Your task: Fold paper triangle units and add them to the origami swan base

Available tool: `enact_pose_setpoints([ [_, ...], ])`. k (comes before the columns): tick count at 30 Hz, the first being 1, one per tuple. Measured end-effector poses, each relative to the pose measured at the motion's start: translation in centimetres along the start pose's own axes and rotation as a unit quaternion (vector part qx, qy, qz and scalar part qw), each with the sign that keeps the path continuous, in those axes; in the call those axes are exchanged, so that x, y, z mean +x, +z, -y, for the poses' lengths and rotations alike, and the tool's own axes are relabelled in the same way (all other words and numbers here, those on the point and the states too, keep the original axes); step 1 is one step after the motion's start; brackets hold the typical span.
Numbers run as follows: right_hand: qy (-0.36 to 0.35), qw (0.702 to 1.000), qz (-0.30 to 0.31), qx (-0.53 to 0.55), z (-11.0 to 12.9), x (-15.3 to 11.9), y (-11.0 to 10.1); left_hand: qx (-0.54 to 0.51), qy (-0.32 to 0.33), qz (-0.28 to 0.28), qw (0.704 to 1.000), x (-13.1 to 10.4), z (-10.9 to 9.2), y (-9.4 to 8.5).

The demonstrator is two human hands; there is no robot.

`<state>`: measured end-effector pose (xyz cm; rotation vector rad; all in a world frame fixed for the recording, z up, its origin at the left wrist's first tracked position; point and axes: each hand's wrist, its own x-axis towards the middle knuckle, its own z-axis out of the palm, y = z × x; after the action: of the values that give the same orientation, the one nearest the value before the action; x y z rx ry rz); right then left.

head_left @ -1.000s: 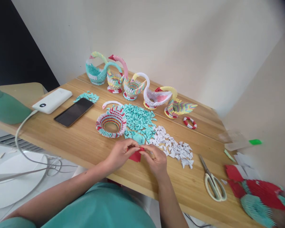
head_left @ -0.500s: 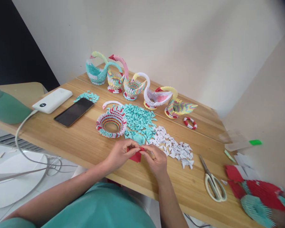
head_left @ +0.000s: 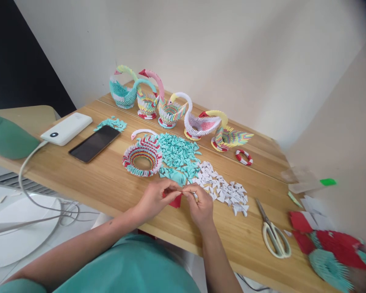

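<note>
My left hand (head_left: 157, 200) and my right hand (head_left: 200, 204) meet at their fingertips over the front of the table. Both pinch a small red paper piece, which is almost wholly covered by the fingers now. Just beneath them lies a flat red paper (head_left: 176, 202), partly hidden by my left hand. Beyond the hands are a heap of turquoise folded paper triangles (head_left: 178, 152) and a scatter of white folded triangles (head_left: 228, 191). Left of the turquoise heap stands a round red, white and multicoloured paper bowl (head_left: 143, 156), a white curved neck (head_left: 143, 132) behind it.
Several folded-paper swans (head_left: 198, 124) line the back, beside a red-and-white ring (head_left: 244, 157). A phone (head_left: 94, 143) and a white power bank (head_left: 67, 129) with a cable lie left. Scissors (head_left: 274, 234) and red paper scraps (head_left: 338, 246) lie right.
My fingertips have closed together over the red paper piece, which showed between them before and is now nearly hidden. The things on the table have stayed put.
</note>
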<state>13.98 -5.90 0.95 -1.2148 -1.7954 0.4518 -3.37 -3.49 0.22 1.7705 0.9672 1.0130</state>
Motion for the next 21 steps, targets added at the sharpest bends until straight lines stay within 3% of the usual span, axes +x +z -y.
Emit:
enact_pose_setpoints([
  [9, 0.056, 0.997, -0.018, 0.054, -0.3, 0.08, 0.05, 0.034, 0.051, 0.023, 0.998, -0.08, -0.32, -0.18],
  [14, 0.033, 0.999, -0.001, 0.015, -0.21, 0.27, -0.16, 0.028, 0.013, 0.01, 0.999, -0.23, 0.11, 0.19],
  [17, 0.015, 1.0, -0.012, -0.008, -0.01, 0.19, -0.07, -0.005, -0.016, 0.037, 0.999, -0.03, 0.24, 0.4],
  [21, 0.022, 1.0, -0.012, 0.011, -0.06, 0.1, 0.03, 0.026, 0.005, 0.027, 0.999, 0.09, 0.4, 0.63],
])
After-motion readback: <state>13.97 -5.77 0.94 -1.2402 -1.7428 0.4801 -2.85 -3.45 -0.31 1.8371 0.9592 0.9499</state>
